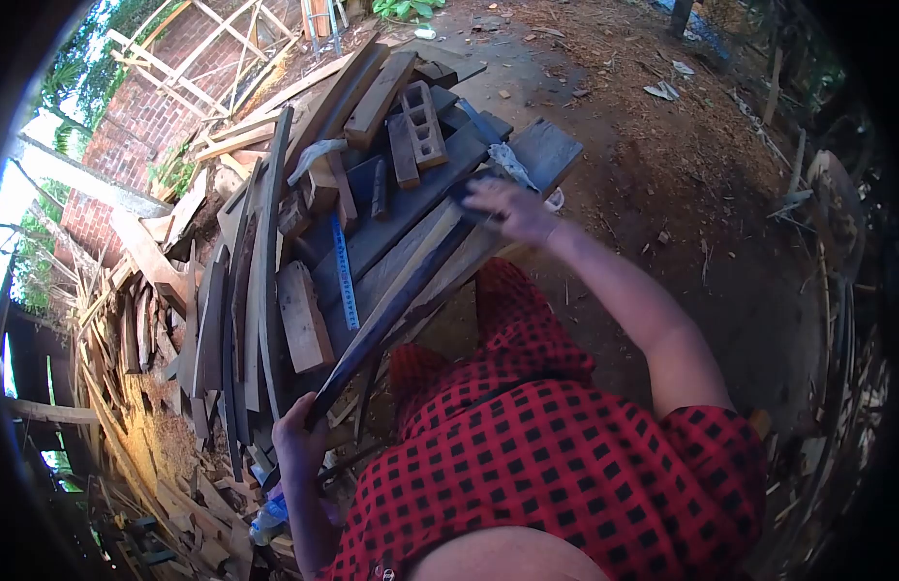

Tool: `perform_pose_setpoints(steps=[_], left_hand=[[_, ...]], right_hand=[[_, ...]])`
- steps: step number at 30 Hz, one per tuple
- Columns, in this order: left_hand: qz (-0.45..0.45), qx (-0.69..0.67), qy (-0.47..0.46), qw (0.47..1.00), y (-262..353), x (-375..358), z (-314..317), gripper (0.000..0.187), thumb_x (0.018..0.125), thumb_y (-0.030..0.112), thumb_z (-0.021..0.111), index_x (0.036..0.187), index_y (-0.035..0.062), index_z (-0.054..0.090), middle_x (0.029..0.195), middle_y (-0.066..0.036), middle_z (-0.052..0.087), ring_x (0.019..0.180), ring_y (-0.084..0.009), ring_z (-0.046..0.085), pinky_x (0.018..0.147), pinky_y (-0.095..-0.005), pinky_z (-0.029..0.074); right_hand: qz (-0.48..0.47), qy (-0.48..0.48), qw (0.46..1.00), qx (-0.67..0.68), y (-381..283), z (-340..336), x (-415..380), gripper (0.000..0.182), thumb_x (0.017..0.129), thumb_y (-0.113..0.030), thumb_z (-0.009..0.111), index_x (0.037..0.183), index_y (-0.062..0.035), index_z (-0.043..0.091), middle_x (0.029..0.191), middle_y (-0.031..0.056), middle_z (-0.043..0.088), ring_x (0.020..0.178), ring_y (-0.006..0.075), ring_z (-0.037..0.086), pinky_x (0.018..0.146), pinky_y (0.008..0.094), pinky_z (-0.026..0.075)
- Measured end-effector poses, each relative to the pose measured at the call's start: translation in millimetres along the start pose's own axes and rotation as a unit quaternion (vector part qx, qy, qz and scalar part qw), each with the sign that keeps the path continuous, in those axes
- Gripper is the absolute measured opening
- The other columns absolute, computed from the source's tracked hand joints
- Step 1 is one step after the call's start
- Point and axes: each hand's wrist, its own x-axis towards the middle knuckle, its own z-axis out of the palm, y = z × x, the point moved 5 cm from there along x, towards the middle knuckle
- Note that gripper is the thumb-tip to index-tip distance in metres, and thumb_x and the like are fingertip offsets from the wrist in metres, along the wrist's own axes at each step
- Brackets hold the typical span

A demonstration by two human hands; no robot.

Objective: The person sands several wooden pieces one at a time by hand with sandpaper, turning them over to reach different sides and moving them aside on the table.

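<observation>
My left hand [297, 426] is closed on the near end of a long dark-edged plank [401, 298], at the lower left. At the plank's far end is my right hand [512, 208], fingers spread and slightly blurred, over a dark patch or object that I cannot make out. A crumpled pale plastic piece [512, 165] lies just beyond that hand. Left of the plank, a blue measuring strip [344, 276] rests on the boards. Beside it sits a short wood block [304, 315]. A block with square holes [423, 124] lies farther up the pile.
Long curved boards [267, 290] are stacked on the left. Sawdust [154, 426] and wood scraps [202, 523] cover the ground at the lower left. A brick wall [139, 136] and a wooden frame [202, 58] stand behind. Bare ground [682, 261] lies to the right.
</observation>
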Motion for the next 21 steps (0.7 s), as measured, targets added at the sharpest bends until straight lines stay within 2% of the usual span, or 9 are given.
perform_pose_setpoints(steps=[2, 4, 6, 7, 11, 13, 17, 19, 21], left_hand=[[0.004, 0.008, -0.037, 0.999, 9, 2, 0, 0.03, 0.07, 0.01, 0.066, 0.1, 0.0037, 0.067, 0.082, -0.017, 0.066, 0.078, -0.0329, 0.066, 0.071, -0.037, 0.05], [0.004, 0.013, -0.065, 0.998, 11, 10, 0, 0.031, 0.07, 0.011, 0.064, 0.1, 0.0055, 0.067, 0.081, -0.017, 0.066, 0.078, -0.034, 0.066, 0.072, -0.0381, 0.05], [-0.014, 0.082, -0.19, 0.978, -10, 13, 12, 0.028, 0.071, 0.017, 0.065, 0.098, 0.0095, 0.068, 0.077, -0.017, 0.065, 0.077, -0.0347, 0.064, 0.071, -0.0408, 0.049], [-0.022, 0.08, -0.185, 0.979, -13, 11, 14, 0.028, 0.071, 0.017, 0.065, 0.098, 0.0095, 0.068, 0.077, -0.017, 0.065, 0.077, -0.0347, 0.064, 0.071, -0.0408, 0.049], [-0.041, 0.133, -0.077, 0.987, -11, 4, 10, 0.022, 0.072, 0.022, 0.067, 0.09, 0.0102, 0.066, 0.071, -0.014, 0.062, 0.073, -0.0337, 0.063, 0.066, -0.0441, 0.047], [0.083, 0.193, 0.11, 0.972, 6, -4, -7, 0.017, 0.072, 0.017, 0.065, 0.088, 0.01, 0.062, 0.072, -0.013, 0.059, 0.072, -0.0347, 0.062, 0.064, -0.0455, 0.046], [0.083, 0.262, 0.168, 0.947, 12, -3, -21, 0.028, 0.063, 0.008, 0.062, 0.09, 0.0116, 0.057, 0.081, -0.009, 0.055, 0.082, -0.031, 0.057, 0.069, -0.0403, 0.039], [0.062, 0.266, 0.166, 0.947, 7, -3, -18, 0.029, 0.061, 0.008, 0.062, 0.089, 0.0115, 0.057, 0.081, -0.008, 0.055, 0.083, -0.0304, 0.057, 0.069, -0.0393, 0.039], [0.037, 0.271, 0.166, 0.948, 7, -5, -17, 0.029, 0.06, 0.008, 0.063, 0.088, 0.0113, 0.057, 0.081, -0.008, 0.055, 0.084, -0.0298, 0.056, 0.069, -0.0383, 0.038]], right_hand=[[0.03, 0.007, 0.999, -0.016, 32, -2, -9, 0.04, 0.077, -0.017, 0.067, 0.117, -0.0125, 0.063, 0.131, 0.0166, 0.053, 0.122, 0.0305, 0.05, 0.105, 0.0384, 0.038], [0.128, 0.008, 0.992, -0.007, 47, -5, -6, 0.043, 0.077, -0.015, 0.068, 0.119, -0.0131, 0.062, 0.132, 0.017, 0.052, 0.122, 0.0307, 0.05, 0.105, 0.0383, 0.038], [0.133, 0.015, 0.99, -0.046, 41, 0, -4, 0.045, 0.077, -0.015, 0.068, 0.121, -0.0132, 0.06, 0.132, 0.017, 0.052, 0.122, 0.0308, 0.05, 0.105, 0.038, 0.038], [0.149, 0.031, 0.984, -0.089, 37, 2, -5, 0.046, 0.077, -0.015, 0.067, 0.122, -0.0134, 0.059, 0.132, 0.017, 0.052, 0.121, 0.031, 0.05, 0.104, 0.0376, 0.038], [0.18, 0.066, 0.98, -0.047, 30, -1, -4, 0.046, 0.078, -0.015, 0.067, 0.124, -0.0133, 0.058, 0.132, 0.0167, 0.052, 0.122, 0.0312, 0.05, 0.104, 0.0376, 0.038], [0.173, 0.116, 0.977, 0.039, 22, -5, -1, 0.046, 0.079, -0.011, 0.068, 0.124, -0.0117, 0.058, 0.135, 0.0178, 0.049, 0.123, 0.032, 0.049, 0.104, 0.0372, 0.038], [0.134, 0.127, 0.981, 0.06, 4, -4, 20, 0.045, 0.08, -0.015, 0.068, 0.124, -0.011, 0.058, 0.134, 0.0177, 0.05, 0.124, 0.0314, 0.048, 0.105, 0.0377, 0.037], [0.128, -0.013, 0.99, -0.062, 2, 12, 25, 0.046, 0.08, -0.02, 0.067, 0.124, -0.0127, 0.058, 0.135, 0.0154, 0.05, 0.126, 0.0307, 0.046, 0.106, 0.0393, 0.035], [0.128, -0.029, 0.989, -0.07, 0, 18, 25, 0.044, 0.081, -0.023, 0.066, 0.124, -0.0115, 0.059, 0.136, 0.0157, 0.048, 0.128, 0.0303, 0.044, 0.106, 0.0388, 0.035]])
